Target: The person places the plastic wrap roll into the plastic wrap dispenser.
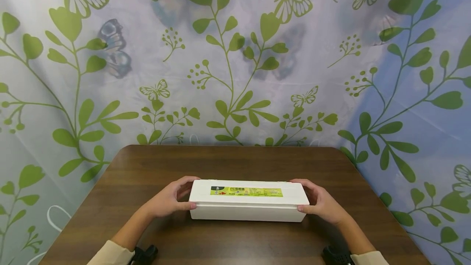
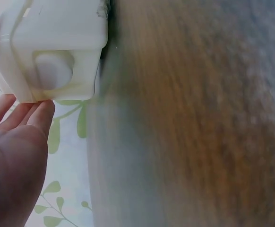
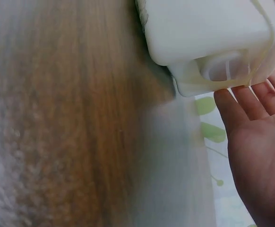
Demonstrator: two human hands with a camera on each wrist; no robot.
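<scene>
A long white cling film box (image 1: 247, 213) lies lengthwise in front of me, its lid down and a yellow-green label (image 1: 246, 192) on top. My left hand (image 1: 170, 200) grips its left end, thumb at the front corner and fingers round the back. At the opposite end, my right hand (image 1: 325, 203) holds the box the same way. Both wrist views show a round recess in the box's end wall, with fingertips against the far side. The left palm (image 2: 14, 161) and right palm (image 3: 260, 151) stand off from the end walls.
The box is over a dark brown wooden table (image 1: 235, 162) with rounded far corners. Behind the table hangs a pale curtain (image 1: 235, 72) printed with green leaves and butterflies. Black wrist straps (image 1: 144, 254) show at the beige sleeves (image 1: 112, 253).
</scene>
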